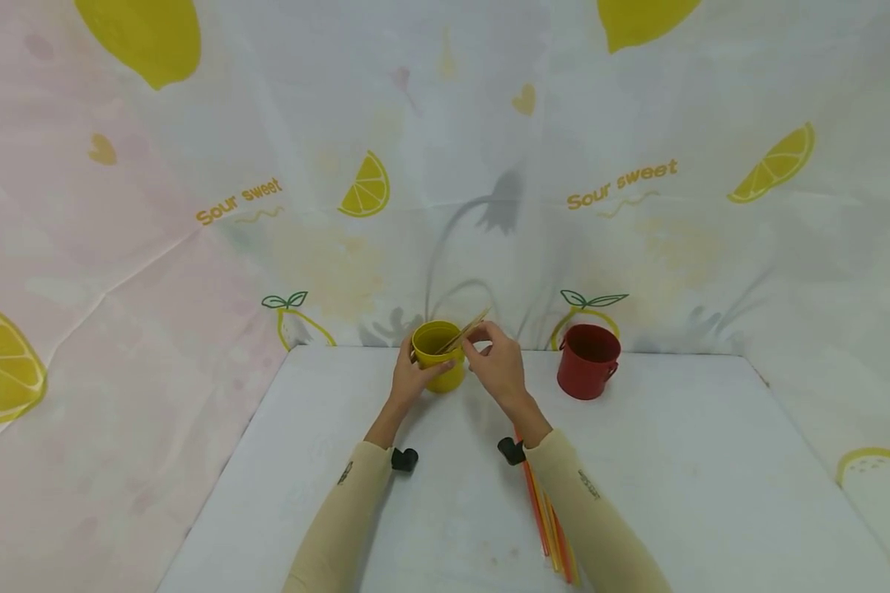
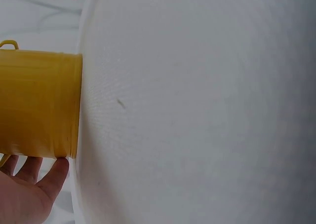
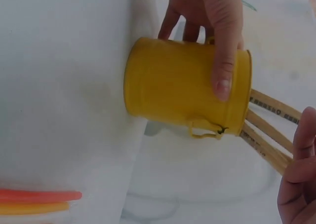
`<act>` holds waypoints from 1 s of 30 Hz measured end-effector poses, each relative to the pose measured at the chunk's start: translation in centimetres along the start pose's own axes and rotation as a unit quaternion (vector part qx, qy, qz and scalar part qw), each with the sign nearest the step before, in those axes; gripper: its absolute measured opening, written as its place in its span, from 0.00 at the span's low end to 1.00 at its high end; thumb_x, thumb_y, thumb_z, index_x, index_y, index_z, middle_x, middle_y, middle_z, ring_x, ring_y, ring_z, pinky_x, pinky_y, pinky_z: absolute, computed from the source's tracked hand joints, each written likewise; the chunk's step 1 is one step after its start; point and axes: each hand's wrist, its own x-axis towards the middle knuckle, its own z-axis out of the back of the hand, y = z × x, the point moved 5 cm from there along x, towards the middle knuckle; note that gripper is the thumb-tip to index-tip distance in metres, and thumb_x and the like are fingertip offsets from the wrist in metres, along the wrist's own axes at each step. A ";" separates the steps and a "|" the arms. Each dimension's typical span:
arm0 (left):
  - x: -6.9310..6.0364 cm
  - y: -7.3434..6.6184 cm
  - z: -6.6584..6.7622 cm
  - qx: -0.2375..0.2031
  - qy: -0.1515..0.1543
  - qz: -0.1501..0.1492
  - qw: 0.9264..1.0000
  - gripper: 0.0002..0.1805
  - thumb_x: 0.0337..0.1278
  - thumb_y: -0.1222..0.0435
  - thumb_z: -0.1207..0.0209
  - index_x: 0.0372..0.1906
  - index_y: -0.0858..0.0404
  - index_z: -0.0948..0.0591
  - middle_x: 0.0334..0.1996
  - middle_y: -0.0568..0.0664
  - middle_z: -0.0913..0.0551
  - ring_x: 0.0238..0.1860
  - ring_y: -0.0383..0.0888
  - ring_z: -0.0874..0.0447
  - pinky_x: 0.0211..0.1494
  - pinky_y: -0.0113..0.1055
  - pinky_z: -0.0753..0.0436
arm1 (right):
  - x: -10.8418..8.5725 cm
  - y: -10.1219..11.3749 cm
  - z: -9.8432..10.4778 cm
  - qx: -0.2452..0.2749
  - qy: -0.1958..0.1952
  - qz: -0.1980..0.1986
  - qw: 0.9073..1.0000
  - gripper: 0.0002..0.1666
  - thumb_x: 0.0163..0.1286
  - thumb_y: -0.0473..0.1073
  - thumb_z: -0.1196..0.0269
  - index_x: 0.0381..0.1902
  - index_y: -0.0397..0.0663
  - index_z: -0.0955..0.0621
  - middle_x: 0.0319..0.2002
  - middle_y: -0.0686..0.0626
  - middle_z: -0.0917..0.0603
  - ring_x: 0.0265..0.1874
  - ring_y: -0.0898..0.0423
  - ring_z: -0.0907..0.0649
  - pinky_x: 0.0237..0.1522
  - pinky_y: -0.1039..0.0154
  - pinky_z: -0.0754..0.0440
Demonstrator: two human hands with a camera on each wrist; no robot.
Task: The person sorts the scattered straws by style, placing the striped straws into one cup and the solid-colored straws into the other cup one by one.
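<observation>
My left hand (image 1: 413,376) grips a small yellow metal bucket (image 1: 447,380) near the back edge of the table, its thumb laid across the bucket's front. In the left wrist view the bucket (image 2: 39,103) stands upright on the table, fingers against its side. Several wooden chopsticks (image 3: 271,130) with dark printing lean out of the bucket's mouth in the right wrist view. At their upper ends my right hand (image 1: 500,365) pinches them with curled fingers. How many of the chopsticks it holds is hidden.
To the right stands a red metal bucket (image 1: 588,364) with side handles. Several red, orange and yellow sticks (image 1: 545,519) lie under the right forearm, partly covered by the sleeve. Behind the table's back edge hangs a lemon-print cloth (image 1: 445,247).
</observation>
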 end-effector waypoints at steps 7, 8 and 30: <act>-0.1 -0.2 0.0 0.000 -0.003 -0.002 1.000 0.49 0.49 0.65 0.26 0.74 0.65 0.41 0.68 0.58 0.33 0.69 0.57 0.37 0.70 0.55 0.37 | 0.0 -0.8 -0.8 -0.030 0.027 -0.021 0.999 0.05 0.66 0.41 0.33 0.38 0.47 0.18 0.36 0.49 0.13 0.16 0.60 0.20 0.17 0.64 0.22; -0.1 -0.2 0.0 -0.002 -0.004 -0.003 1.000 0.49 0.49 0.66 0.26 0.74 0.65 0.41 0.68 0.58 0.33 0.69 0.57 0.37 0.70 0.56 0.38 | 0.0 -0.8 -0.9 -0.033 0.030 -0.024 0.999 0.06 0.66 0.41 0.33 0.38 0.48 0.18 0.36 0.49 0.13 0.16 0.60 0.20 0.17 0.64 0.22; 0.0 0.3 0.0 -0.005 -0.002 -0.014 1.000 0.49 0.50 0.66 0.27 0.74 0.65 0.42 0.68 0.58 0.33 0.68 0.57 0.37 0.70 0.55 0.38 | -1.3 -0.7 2.3 -0.073 0.087 -0.045 0.993 0.12 0.68 0.46 0.34 0.47 0.51 0.19 0.33 0.52 0.14 0.17 0.60 0.19 0.20 0.62 0.22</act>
